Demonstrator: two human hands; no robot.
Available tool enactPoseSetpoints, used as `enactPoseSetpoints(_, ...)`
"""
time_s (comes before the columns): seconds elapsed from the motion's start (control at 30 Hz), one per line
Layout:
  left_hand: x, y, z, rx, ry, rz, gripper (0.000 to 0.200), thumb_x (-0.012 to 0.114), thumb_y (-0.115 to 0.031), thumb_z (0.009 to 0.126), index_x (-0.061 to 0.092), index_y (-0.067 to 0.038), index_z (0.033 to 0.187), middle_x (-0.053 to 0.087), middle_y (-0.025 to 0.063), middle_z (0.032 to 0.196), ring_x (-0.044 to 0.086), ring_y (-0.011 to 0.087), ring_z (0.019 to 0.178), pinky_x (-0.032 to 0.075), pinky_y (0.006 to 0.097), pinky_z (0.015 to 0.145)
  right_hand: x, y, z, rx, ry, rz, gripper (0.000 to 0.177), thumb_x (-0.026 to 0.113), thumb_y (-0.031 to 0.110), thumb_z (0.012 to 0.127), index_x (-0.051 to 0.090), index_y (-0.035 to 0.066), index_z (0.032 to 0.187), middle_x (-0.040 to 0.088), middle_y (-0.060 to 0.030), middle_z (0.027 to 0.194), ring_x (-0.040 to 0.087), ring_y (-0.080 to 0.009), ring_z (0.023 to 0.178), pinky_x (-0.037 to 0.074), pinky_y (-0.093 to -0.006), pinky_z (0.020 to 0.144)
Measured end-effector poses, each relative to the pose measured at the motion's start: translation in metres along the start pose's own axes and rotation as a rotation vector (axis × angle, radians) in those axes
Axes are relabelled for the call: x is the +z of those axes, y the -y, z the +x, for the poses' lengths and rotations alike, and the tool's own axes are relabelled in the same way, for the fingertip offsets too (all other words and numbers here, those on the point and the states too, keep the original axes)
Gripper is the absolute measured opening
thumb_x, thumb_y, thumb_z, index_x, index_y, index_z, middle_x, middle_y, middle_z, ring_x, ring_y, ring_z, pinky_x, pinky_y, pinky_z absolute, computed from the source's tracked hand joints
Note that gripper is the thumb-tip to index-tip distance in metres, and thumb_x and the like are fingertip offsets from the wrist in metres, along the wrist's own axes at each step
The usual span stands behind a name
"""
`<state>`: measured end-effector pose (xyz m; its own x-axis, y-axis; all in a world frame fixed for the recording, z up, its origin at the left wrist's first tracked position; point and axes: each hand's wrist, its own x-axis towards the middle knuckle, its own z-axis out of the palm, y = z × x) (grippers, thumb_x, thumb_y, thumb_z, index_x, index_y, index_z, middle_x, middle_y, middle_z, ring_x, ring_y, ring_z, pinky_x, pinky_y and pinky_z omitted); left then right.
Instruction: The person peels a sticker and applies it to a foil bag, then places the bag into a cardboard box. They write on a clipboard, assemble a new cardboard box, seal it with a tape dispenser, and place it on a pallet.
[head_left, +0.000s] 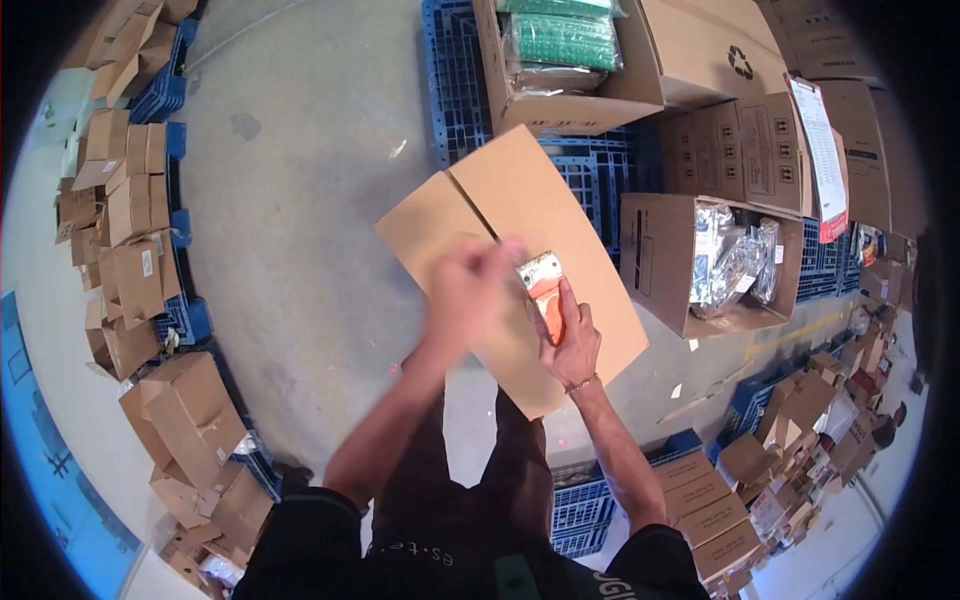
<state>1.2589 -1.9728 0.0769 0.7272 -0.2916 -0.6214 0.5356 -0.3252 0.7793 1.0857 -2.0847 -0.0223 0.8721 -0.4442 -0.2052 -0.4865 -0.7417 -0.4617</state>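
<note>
A large brown cardboard box (565, 215) sits in front of me, turned at an angle, with a dark gap between its two top flaps. Held in my right hand (573, 348) is a tape dispenser (545, 290), its orange body and shiny metal end lying over the box top near the gap. My fingers wrap its right side, the index finger stretched along it. Over the left flap is my left hand (468, 285), smeared by motion, its fingertips close to the gap and the metal end of the dispenser.
Behind the box, an open carton (575, 110) with green wrapped packs stands by a blue pallet (455, 90). To the right, another open carton (655, 265) holds silvery bags, below a clipboard (820, 150). Stacked cartons (140, 270) line the left side.
</note>
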Motion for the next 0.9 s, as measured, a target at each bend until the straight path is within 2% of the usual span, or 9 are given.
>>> enactPoseSetpoints(0.1, -0.112, 0.061, 0.053, 0.308, -0.166, 0.324, 0.023, 0.077, -0.019, 0.073, 0.062, -0.002, 0.071, 0.06, 0.0047, 0.07, 0.056, 0.0118, 0.066, 0.044, 0.026, 0.062, 0.003, 0.003, -0.002, -0.066, -0.091, 0.125, 0.088, 0.066, 0.009, 0.061, 0.035, 0.018, 0.143, 0.047, -0.0098, 0.078, 0.053, -0.0258, 0.063, 0.048, -0.0359, 0.052)
enactPoseSetpoints(0.23, -0.226, 0.113, 0.072, 0.619, -0.498, 1.218, 0.01, 0.075, -0.009, 0.072, 0.069, -0.003, 0.078, 0.063, 0.011, 0.073, 0.06, 0.0242, 0.066, 0.047, 0.0318, 0.065, 0.004, 0.0, -0.003, -0.105, -0.127, 0.153, 0.089, 0.067, 0.007, 0.058, 0.037, 0.015, 0.141, 0.046, -0.01, 0.077, 0.053, -0.0262, 0.062, 0.048, -0.0356, 0.052)
enactPoseSetpoints(0.33, -0.303, 0.183, 0.104, 0.308, -0.407, 0.702, 0.01, 0.076, -0.01, 0.07, 0.069, -0.004, 0.074, 0.061, 0.0115, 0.069, 0.059, 0.0256, 0.063, 0.047, 0.0332, 0.061, 0.004, -0.002, -0.001, -0.128, -0.142, 0.17, 0.085, 0.067, 0.007, 0.06, 0.038, 0.01, 0.14, 0.045, -0.0102, 0.074, 0.053, -0.0269, 0.061, 0.048, -0.0357, 0.051)
enactPoseSetpoints(0.47, -0.302, 0.164, 0.107, 0.153, -0.323, 0.799, 0.013, 0.077, -0.011, 0.068, 0.069, -0.003, 0.074, 0.062, 0.0127, 0.069, 0.061, 0.0259, 0.065, 0.048, 0.0327, 0.061, 0.007, -0.004, -0.001, -0.141, -0.13, 0.15, 0.084, 0.067, 0.006, 0.06, 0.039, 0.009, 0.139, 0.046, -0.0106, 0.075, 0.053, -0.027, 0.061, 0.048, -0.0355, 0.051)
enactPoseSetpoints(0.57, -0.295, 0.152, 0.124, 0.02, -0.488, 1.045, 0.021, 0.078, -0.014, 0.068, 0.067, 0.002, 0.075, 0.065, 0.015, 0.078, 0.063, 0.0265, 0.069, 0.049, 0.0333, 0.064, 0.008, -0.003, 0.0, -0.186, -0.167, 0.168, 0.084, 0.067, 0.006, 0.059, 0.039, 0.008, 0.139, 0.048, -0.0116, 0.076, 0.053, -0.0274, 0.061, 0.048, -0.0357, 0.052)
enactPoseSetpoints(0.63, -0.317, 0.179, 0.144, 0.616, -0.61, 1.357, 0.037, 0.08, -0.017, 0.068, 0.062, 0.003, 0.094, 0.064, 0.017, 0.084, 0.063, 0.0275, 0.072, 0.049, 0.0346, 0.066, 0.008, -0.002, 0.0, -0.185, -0.175, 0.153, 0.085, 0.067, 0.005, 0.059, 0.038, 0.007, 0.139, 0.05, -0.0125, 0.077, 0.053, -0.0278, 0.062, 0.048, -0.0359, 0.052)
enactPoseSetpoints(0.77, -0.304, 0.185, 0.154, 0.246, -0.737, 1.231, 0.063, 0.077, -0.011, 0.067, 0.047, -0.001, 0.122, 0.06, 0.0202, 0.091, 0.06, 0.0327, 0.082, 0.048, 0.0406, 0.071, 0.009, -0.002, 0.0, -0.188, -0.167, 0.145, 0.086, 0.067, 0.005, 0.058, 0.037, 0.006, 0.139, 0.051, -0.0125, 0.077, 0.053, -0.0286, 0.063, 0.047, -0.0354, 0.052)
enactPoseSetpoints(0.83, -0.306, 0.155, 0.158, 0.07, -0.379, 0.959, 0.093, 0.076, -0.01, 0.066, 0.022, -0.008, 0.142, 0.057, 0.0221, 0.109, 0.057, 0.033, 0.097, 0.046, 0.0411, 0.081, 0.011, -0.004, 0.0, -0.202, -0.18, 0.151, 0.086, 0.067, 0.005, 0.058, 0.037, 0.006, 0.139, 0.051, -0.0126, 0.078, 0.053, -0.0287, 0.064, 0.047, -0.0356, 0.052)
enactPoseSetpoints(0.9, -0.275, 0.123, 0.164, 0.181, -0.346, 0.89, 0.094, 0.076, -0.01, 0.067, 0.022, -0.008, 0.143, 0.056, 0.0212, 0.114, 0.058, 0.0324, 0.099, 0.047, 0.0407, 0.082, 0.011, -0.009, -0.006, -0.205, -0.187, 0.142, 0.085, 0.067, 0.005, 0.058, 0.037, 0.006, 0.138, 0.051, -0.0127, 0.078, 0.053, -0.0289, 0.064, 0.047, -0.0358, 0.052)
